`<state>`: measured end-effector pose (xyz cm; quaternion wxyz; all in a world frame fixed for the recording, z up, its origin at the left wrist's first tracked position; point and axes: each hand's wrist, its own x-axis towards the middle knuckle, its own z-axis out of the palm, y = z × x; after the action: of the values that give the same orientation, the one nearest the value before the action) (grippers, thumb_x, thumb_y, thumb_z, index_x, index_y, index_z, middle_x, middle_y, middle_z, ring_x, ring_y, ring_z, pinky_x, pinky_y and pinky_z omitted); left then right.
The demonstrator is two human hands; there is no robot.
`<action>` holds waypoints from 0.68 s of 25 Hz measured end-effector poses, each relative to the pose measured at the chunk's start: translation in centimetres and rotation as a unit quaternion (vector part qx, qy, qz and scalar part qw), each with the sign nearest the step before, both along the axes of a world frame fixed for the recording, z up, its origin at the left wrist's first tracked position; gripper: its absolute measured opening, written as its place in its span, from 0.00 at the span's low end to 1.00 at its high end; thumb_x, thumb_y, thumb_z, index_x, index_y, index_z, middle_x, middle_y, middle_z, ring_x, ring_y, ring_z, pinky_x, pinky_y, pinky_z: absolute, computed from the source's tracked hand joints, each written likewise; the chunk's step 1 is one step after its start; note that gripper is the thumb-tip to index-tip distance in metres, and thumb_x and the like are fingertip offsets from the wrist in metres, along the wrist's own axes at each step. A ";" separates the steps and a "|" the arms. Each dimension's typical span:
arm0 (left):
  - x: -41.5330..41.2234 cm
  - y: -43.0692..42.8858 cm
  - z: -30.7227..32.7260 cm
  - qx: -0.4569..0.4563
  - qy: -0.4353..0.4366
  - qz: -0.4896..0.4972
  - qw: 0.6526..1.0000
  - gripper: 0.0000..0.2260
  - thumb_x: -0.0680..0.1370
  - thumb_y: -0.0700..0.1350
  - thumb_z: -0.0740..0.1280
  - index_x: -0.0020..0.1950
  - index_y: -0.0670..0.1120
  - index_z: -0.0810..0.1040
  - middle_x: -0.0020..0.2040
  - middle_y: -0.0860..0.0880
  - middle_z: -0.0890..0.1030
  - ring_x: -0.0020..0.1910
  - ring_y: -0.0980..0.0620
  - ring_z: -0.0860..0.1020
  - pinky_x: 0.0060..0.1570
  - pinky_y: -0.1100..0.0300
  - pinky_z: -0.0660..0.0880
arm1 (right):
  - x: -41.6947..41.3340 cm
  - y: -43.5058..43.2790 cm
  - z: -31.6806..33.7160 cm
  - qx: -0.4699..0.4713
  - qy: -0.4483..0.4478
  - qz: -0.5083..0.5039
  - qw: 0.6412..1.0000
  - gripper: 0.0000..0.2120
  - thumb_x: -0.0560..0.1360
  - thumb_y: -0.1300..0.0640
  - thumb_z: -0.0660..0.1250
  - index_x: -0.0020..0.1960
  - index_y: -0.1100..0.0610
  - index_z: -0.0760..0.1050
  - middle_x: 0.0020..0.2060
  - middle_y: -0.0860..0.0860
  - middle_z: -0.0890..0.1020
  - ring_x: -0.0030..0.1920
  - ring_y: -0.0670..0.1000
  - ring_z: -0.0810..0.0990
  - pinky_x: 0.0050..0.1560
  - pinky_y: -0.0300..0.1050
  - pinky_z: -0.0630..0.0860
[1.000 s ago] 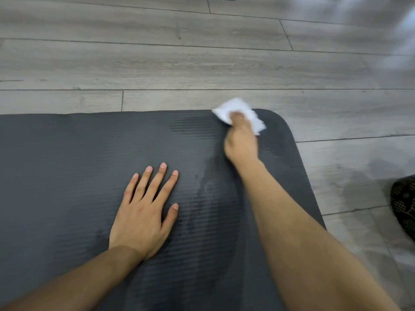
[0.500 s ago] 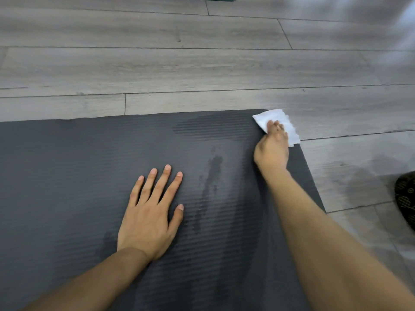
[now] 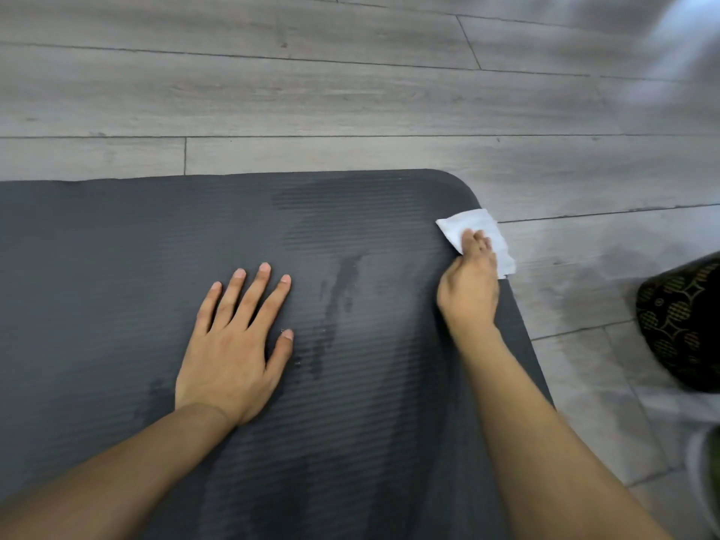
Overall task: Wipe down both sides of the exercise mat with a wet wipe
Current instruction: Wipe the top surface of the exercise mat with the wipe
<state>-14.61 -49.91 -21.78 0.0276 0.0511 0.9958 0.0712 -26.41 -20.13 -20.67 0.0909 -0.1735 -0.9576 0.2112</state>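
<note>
Mat (image 3: 117, 267): long axis runs leftward; right hand (image 3: 469, 294) pinches wipe (image 3: 473, 228) at right edge, left hand (image 3: 233, 344) spread flat.

Soft, even light; pale glare washing out the floor (image 3: 678, 44) top right, corners blurred, edges bowed.

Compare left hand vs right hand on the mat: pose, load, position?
Pose: left hand lies flat, fingers straight and spread; right hand has its fingers bunched.
Load: left hand holds nothing, palm on the bare mat; right hand holds the wet wipe against it.
Position: left hand sits mid-mat; right hand is at the right edge, the wet wipe overhanging the floor.
Shared: both rest on the mat's top face.
</note>
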 end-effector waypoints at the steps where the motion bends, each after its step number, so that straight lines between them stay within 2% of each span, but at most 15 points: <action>1: 0.0 0.0 0.0 0.002 0.000 0.000 1.000 0.29 0.83 0.60 0.47 0.84 0.53 0.50 0.84 0.50 0.52 0.83 0.47 0.49 0.81 0.44 0.49 | 0.0 -1.8 -0.2 -0.015 0.008 0.015 1.000 0.24 0.78 0.67 0.53 0.74 0.62 0.65 0.74 0.57 0.67 0.75 0.56 0.60 0.73 0.54 0.61; 3: 0.0 -0.1 -0.1 0.004 0.001 0.003 1.000 0.29 0.83 0.60 0.47 0.84 0.53 0.51 0.84 0.50 0.52 0.83 0.47 0.49 0.81 0.45 0.48 | 0.8 -7.5 -0.4 -0.068 0.008 0.117 0.991 0.23 0.78 0.65 0.55 0.72 0.61 0.67 0.71 0.57 0.69 0.72 0.56 0.66 0.73 0.50 0.63; 5: -0.1 0.0 0.0 0.004 0.001 0.002 1.000 0.29 0.83 0.59 0.48 0.84 0.52 0.53 0.84 0.50 0.54 0.83 0.47 0.50 0.81 0.45 0.49 | 3.3 -13.0 -0.4 -0.067 0.015 0.321 0.945 0.23 0.78 0.64 0.54 0.72 0.62 0.68 0.72 0.58 0.70 0.73 0.56 0.66 0.75 0.50 0.60; 6: -0.1 -0.1 0.1 0.007 0.000 -0.001 1.000 0.29 0.83 0.59 0.49 0.84 0.52 0.54 0.84 0.49 0.54 0.83 0.46 0.51 0.81 0.45 0.49 | 4.2 -14.1 -0.6 -0.049 0.014 0.394 0.918 0.23 0.78 0.64 0.53 0.73 0.63 0.68 0.72 0.58 0.69 0.74 0.56 0.64 0.76 0.50 0.56; 7: -0.2 -0.1 0.2 0.011 -0.001 -0.001 1.000 0.29 0.83 0.58 0.49 0.84 0.51 0.55 0.84 0.49 0.55 0.83 0.46 0.51 0.81 0.45 0.49 | 4.2 -13.6 -0.4 -0.036 0.014 0.426 0.904 0.24 0.78 0.64 0.53 0.73 0.63 0.68 0.73 0.58 0.69 0.75 0.55 0.64 0.77 0.50 0.56; 8: -0.2 -0.1 0.2 0.014 0.001 0.000 1.000 0.29 0.83 0.59 0.48 0.84 0.52 0.54 0.84 0.50 0.54 0.83 0.46 0.51 0.81 0.45 0.49 | 3.7 -11.8 -0.5 -0.033 0.020 0.407 0.913 0.23 0.78 0.64 0.53 0.73 0.63 0.68 0.73 0.57 0.69 0.75 0.54 0.64 0.76 0.51 0.57; 9: -0.2 -0.1 0.2 0.016 0.003 0.000 1.000 0.29 0.83 0.59 0.48 0.84 0.52 0.54 0.84 0.50 0.54 0.83 0.47 0.51 0.81 0.45 0.49 | 3.4 -9.2 -0.6 -0.032 0.020 0.348 0.937 0.23 0.78 0.64 0.53 0.73 0.62 0.69 0.73 0.57 0.69 0.75 0.54 0.64 0.75 0.52 0.60; 11: -0.1 0.0 0.1 0.017 0.005 0.001 1.000 0.29 0.83 0.59 0.47 0.84 0.53 0.52 0.84 0.50 0.53 0.83 0.47 0.50 0.81 0.45 0.48 | 3.1 -2.6 -0.3 -0.018 -0.009 0.156 0.988 0.24 0.79 0.64 0.53 0.74 0.60 0.67 0.74 0.55 0.67 0.75 0.53 0.62 0.74 0.52 0.62; 13: -0.1 0.0 -0.1 0.016 0.011 0.005 1.000 0.29 0.83 0.59 0.46 0.84 0.53 0.52 0.84 0.50 0.53 0.83 0.47 0.49 0.81 0.45 0.48 | 3.4 1.5 0.0 -0.014 -0.033 0.015 0.999 0.24 0.79 0.65 0.52 0.75 0.59 0.64 0.76 0.53 0.64 0.76 0.53 0.60 0.73 0.53 0.63; 15: -0.1 0.1 -0.1 0.017 0.015 0.004 1.000 0.29 0.83 0.59 0.46 0.84 0.53 0.52 0.84 0.50 0.53 0.83 0.47 0.50 0.81 0.45 0.49 | 3.9 -1.2 -0.2 -0.011 0.001 0.005 1.000 0.24 0.79 0.65 0.53 0.75 0.61 0.64 0.75 0.56 0.65 0.76 0.55 0.60 0.74 0.53 0.61; 17: 0.0 0.1 -0.2 0.018 0.018 0.004 1.000 0.29 0.83 0.58 0.47 0.84 0.52 0.53 0.84 0.50 0.54 0.83 0.47 0.51 0.81 0.44 0.49 | 5.5 -7.3 -0.7 -0.039 0.030 0.131 0.990 0.23 0.78 0.64 0.54 0.72 0.64 0.68 0.72 0.59 0.69 0.74 0.58 0.64 0.74 0.51 0.60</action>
<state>-14.63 -49.81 -21.93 0.0080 0.0485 0.9949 0.0881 -20.93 -27.45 -21.34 0.0841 -0.0436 -0.9600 0.2634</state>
